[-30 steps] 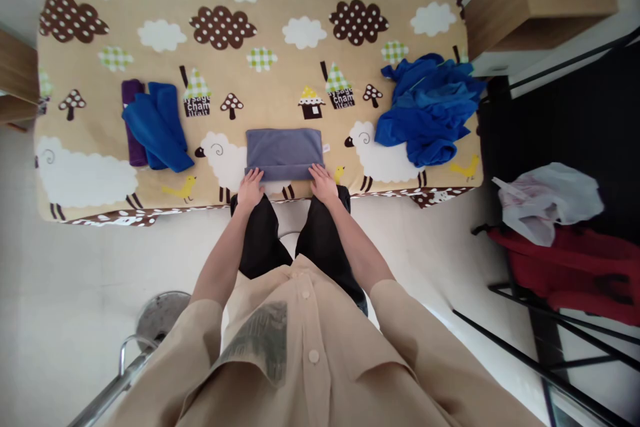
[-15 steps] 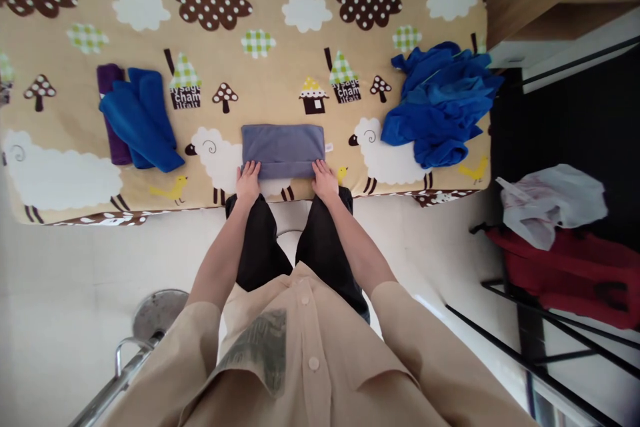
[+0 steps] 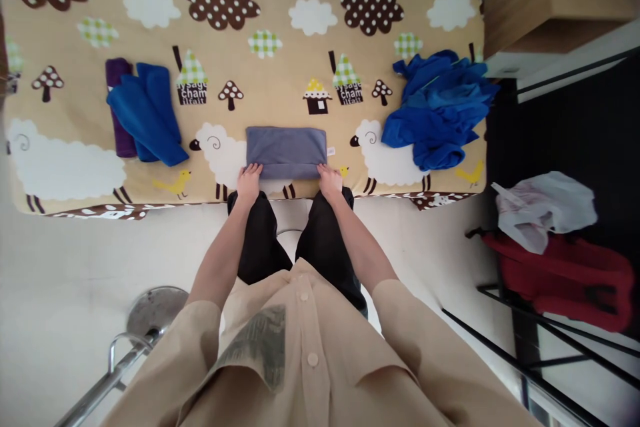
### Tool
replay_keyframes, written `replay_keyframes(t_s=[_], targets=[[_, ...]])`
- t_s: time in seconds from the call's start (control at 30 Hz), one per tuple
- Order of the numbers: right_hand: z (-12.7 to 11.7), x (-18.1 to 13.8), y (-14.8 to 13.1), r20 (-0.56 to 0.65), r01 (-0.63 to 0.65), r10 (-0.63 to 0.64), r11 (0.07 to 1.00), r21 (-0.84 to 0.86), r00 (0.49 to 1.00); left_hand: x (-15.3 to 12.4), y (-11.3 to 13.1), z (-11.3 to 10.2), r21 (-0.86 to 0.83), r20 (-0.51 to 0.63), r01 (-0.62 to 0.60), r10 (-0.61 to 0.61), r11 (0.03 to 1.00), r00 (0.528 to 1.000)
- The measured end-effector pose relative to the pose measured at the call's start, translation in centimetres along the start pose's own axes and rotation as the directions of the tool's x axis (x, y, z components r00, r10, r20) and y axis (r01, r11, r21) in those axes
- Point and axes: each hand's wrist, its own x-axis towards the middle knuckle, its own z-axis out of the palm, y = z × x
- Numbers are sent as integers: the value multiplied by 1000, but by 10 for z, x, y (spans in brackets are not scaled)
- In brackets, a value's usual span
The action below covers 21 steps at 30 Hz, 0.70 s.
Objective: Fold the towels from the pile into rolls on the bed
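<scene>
A folded grey-blue towel (image 3: 287, 145) lies flat near the bed's front edge, with a strip folded up along its near side and a small white tag at its right. My left hand (image 3: 249, 180) grips the near left corner, fingers closed over the folded edge. At the near right corner my right hand (image 3: 330, 180) pinches the same edge; its thumb and the towel's underside are hidden. To the left lie blue rolled towels (image 3: 145, 113) leaning over a purple rolled towel (image 3: 119, 67). A crumpled heap of blue cloth (image 3: 443, 110) sits to the right.
The bed's patterned beige sheet (image 3: 280, 83) spreads under everything. A wooden cabinet (image 3: 517, 3) stands at the right back. Beyond the bed's right end are a white plastic bag (image 3: 545, 203), a red bag (image 3: 565, 277) and black metal bars (image 3: 495, 357). A metal pole (image 3: 103, 390) is at lower left.
Both hands' fingers have gone from lying flatter on the towel to curling at its near corners. The view has shifted slightly; the towel stays folded in place.
</scene>
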Motion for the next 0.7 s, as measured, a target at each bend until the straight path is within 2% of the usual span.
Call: replay_keyframes(t_s=[0.13, 0.27, 0.53, 0.7], targets=[[-5, -14, 1, 1, -27, 27, 999, 27, 1000, -17, 6, -9, 21, 31, 33, -34, 999, 999], [-8, -20, 7, -13, -85, 86, 992, 93, 996, -24, 4, -15, -28, 19, 114, -113, 993, 993], [2, -4, 20, -69, -210, 238, 937, 280, 969, -10, -19, -11, -225, -117, 208, -239, 952, 964], [9, 7, 27, -109, -207, 268, 898, 389, 957, 1, -28, -8, -246, -82, 336, -365, 909, 927]])
